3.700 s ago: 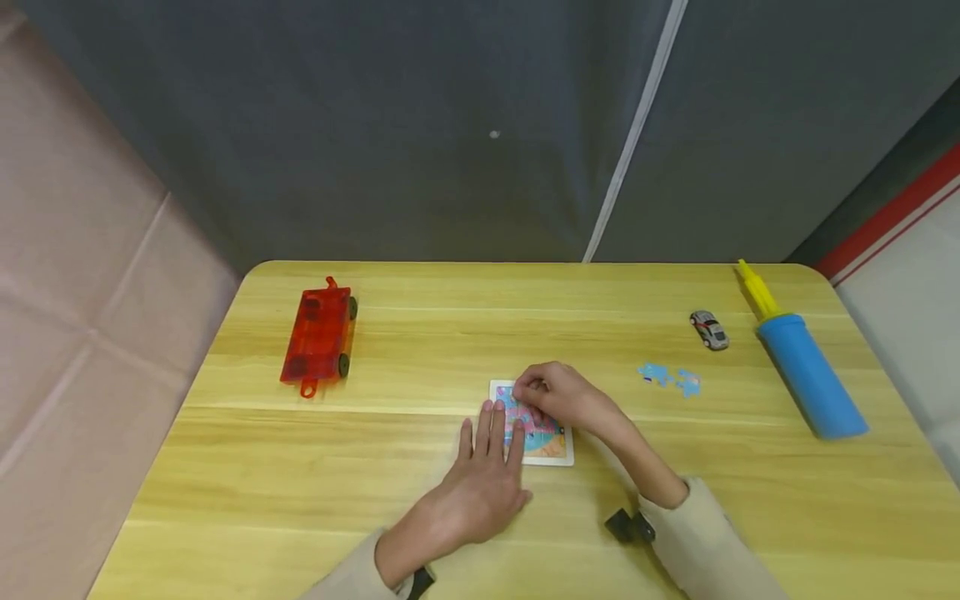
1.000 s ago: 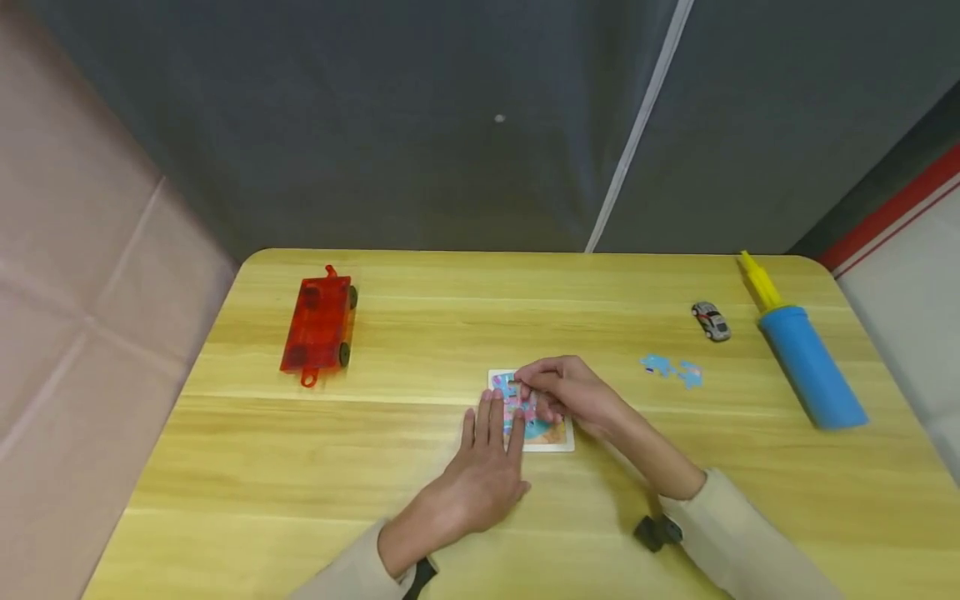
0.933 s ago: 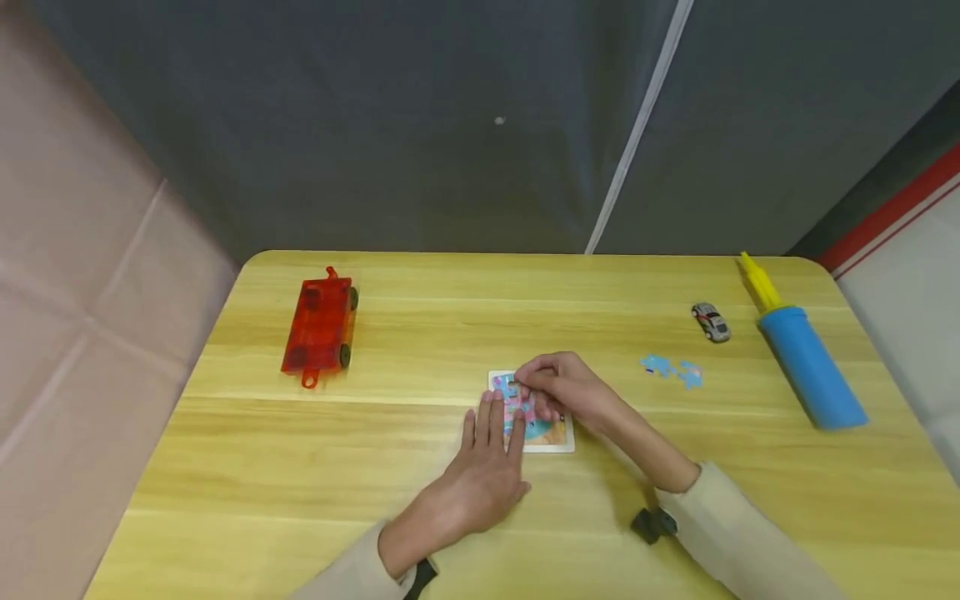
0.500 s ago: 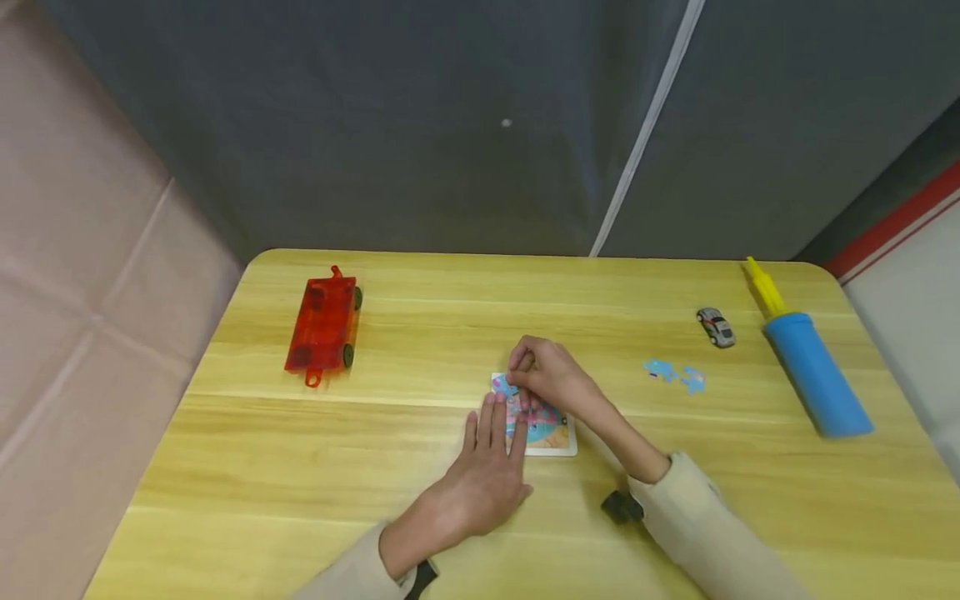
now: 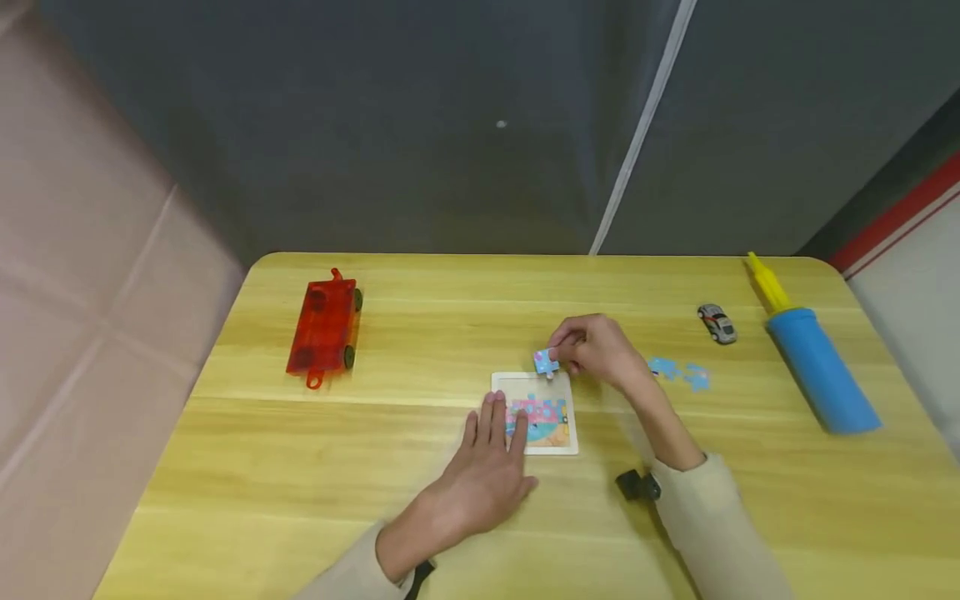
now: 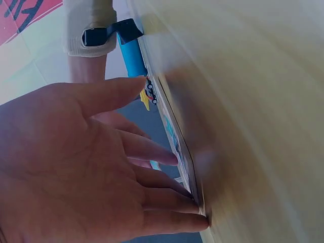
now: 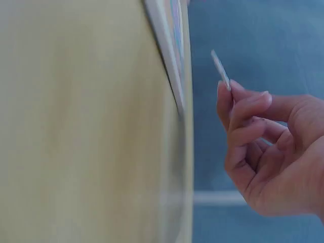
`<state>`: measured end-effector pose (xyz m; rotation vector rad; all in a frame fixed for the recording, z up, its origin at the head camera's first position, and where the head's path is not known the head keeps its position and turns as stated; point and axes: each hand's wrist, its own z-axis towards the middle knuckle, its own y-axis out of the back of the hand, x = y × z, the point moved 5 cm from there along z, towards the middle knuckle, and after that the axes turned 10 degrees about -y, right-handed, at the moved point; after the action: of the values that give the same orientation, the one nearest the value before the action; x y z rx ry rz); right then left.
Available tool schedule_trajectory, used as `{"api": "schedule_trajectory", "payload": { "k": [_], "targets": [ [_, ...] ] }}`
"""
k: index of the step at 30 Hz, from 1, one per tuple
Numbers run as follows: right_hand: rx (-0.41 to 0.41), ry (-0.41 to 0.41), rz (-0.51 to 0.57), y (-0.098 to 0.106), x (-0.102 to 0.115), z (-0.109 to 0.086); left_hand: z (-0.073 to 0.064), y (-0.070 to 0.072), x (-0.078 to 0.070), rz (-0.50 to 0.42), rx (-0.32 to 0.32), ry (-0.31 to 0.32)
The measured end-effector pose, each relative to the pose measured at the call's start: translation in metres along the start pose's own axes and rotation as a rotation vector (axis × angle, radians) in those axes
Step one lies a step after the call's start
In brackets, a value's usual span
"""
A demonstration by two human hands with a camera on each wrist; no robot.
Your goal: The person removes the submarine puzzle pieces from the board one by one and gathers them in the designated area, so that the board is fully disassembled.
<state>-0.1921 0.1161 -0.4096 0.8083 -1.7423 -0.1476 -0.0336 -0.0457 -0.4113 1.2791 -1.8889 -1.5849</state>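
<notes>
1) Blue and pink puzzle piece (image 5: 546, 363), pinched between the thumb and fingers of the right hand (image 5: 600, 348); tilted, clear of the table (image 5: 427, 350), just by the far edge of the puzzle tray (image 5: 532, 376); liable to drop or flip from so thin a hold at one side
2) Left hand (image 5: 480, 483) with fingers straight, clamped on nothing, tips resting along the tray's left edge; with too light a touch, likely to let the tray slide under a push
3) Joined pieces (image 5: 542, 423) along the tray's near edge, bare backing toward its far corners; possible misfit from a wrongly turned piece, or buckling from pressing with tabs out of line
4) Two loose pieces (image 5: 697, 378) toward the table's right edge, near the right wrist; could be scattered by a careless sweep of the forearm; toy car (image 5: 717, 324) farther off, less exposed
</notes>
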Motion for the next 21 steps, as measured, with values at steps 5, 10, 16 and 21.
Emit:
{"api": "schedule_trajectory", "payload": {
  "k": [5,10,16,21],
  "targets": [
    [-0.073,-0.071,-0.008,0.045,-0.02,-0.011,-0.001,0.001,-0.001,-0.082,-0.041,-0.034],
    [-0.093,-0.158,-0.045,0.069,-0.035,-0.017,-0.004,0.002,0.001,-0.092,-0.077,-0.04],
    [-0.099,-0.243,-0.124,0.079,-0.053,-0.018,-0.002,-0.017,0.005,0.008,-0.119,-0.033],
    [-0.151,-0.288,-0.147,0.086,-0.063,-0.021,0.007,-0.045,0.01,0.012,-0.168,-0.044]
  ]
}}
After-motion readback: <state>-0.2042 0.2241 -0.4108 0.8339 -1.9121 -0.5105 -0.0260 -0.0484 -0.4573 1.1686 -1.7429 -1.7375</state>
